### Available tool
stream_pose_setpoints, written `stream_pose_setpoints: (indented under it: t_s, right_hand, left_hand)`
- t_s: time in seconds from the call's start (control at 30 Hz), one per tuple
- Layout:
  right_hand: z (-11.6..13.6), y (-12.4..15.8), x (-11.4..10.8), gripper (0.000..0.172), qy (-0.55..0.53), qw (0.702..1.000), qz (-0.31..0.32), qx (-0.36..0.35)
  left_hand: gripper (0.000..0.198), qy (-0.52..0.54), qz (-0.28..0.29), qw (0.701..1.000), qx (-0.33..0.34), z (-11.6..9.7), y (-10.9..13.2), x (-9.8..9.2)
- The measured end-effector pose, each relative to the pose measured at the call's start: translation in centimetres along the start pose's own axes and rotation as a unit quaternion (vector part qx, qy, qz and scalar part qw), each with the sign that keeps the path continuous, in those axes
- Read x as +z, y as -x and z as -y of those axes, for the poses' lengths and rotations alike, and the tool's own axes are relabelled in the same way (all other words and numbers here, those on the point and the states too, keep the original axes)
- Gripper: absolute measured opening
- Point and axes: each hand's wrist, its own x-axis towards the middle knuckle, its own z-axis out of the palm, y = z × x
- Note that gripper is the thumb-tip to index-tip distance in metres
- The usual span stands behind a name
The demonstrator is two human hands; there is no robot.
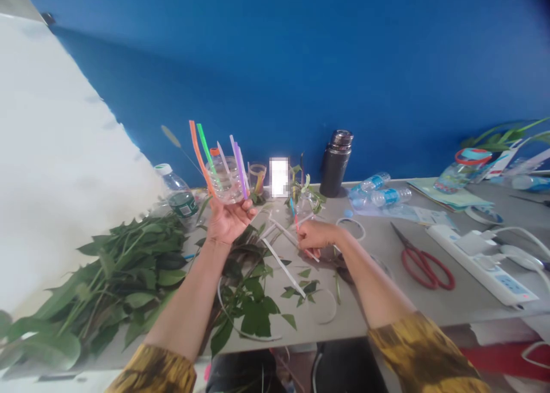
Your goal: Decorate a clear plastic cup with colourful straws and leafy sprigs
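**Clear plastic: a cup held high, coloured strips upright about it**

From my end of the head camera, I see the left grip clasping the cup from below, palm toward me, clear of the surface. The orange strip runs along one side and the purple one along the other, their long axes near upright and leaning outward; I can't tell whether the green one sits inside or behind.

The right grip is low, fingers curled down. A thin red-and-blue strip rises beside those fingers, but I can't tell whether they pinch it.

The relation I keep in mind: the cup is up and to the left of the right grip, well apart from it. Between the two arms a white strip lies flat, slanting toward the lower right, nearer the right hand.

Farther out, cut leaves lie between the forearms and a leafy heap spreads on the left. On the right I have red-handled scissors, a dark flask and a power strip.
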Motion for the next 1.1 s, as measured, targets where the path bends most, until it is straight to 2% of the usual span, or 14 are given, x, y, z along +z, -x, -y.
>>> stream_pose_setpoints:
  t_s: [0.17,0.33,0.47,0.57,0.63,0.83,1.0,1.1]
  right_hand:
    - [-0.8,-0.8,0.2,0.026,-0.032,0.999,0.002,-0.016]
    - [-1.2,-1.5,0.8,0.016,-0.124,0.991,-0.023,-0.040]
    - [-1.0,-2.3,1.6,0.018,-0.159,0.978,-0.105,-0.088]
    - [-0.6,-2.8,2.3,0.020,-0.152,0.968,-0.181,-0.080]
    - [-0.2,-3.1,2.8,0.021,-0.168,0.961,-0.208,-0.067]
    - [0.2,-3.8,3.6,0.016,-0.257,0.940,-0.220,-0.042]
    - [0.3,-4.0,3.9,0.014,-0.249,0.941,-0.221,-0.063]
    - [0.2,-4.2,4.2,0.014,-0.241,0.933,-0.254,-0.086]
  left_hand:
    - [0.058,-0.006,-0.007,1.000,-0.016,0.7,-0.2,0.4]
    - [0.054,-0.014,-0.033,0.997,-0.071,2.6,0.2,-0.4]
    - [0.050,0.000,-0.055,0.996,-0.075,3.4,0.6,-1.6]
    - [0.043,0.011,-0.069,0.995,-0.070,3.5,0.9,-2.3]
    - [0.039,0.014,-0.070,0.995,-0.074,3.4,1.0,-2.6]
    - [0.038,0.019,-0.060,0.995,-0.073,3.3,1.4,-3.0]
    - [0.031,0.016,-0.068,0.993,-0.093,3.5,1.5,-3.3]
    - [0.032,0.013,-0.063,0.991,-0.116,3.7,1.6,-3.5]
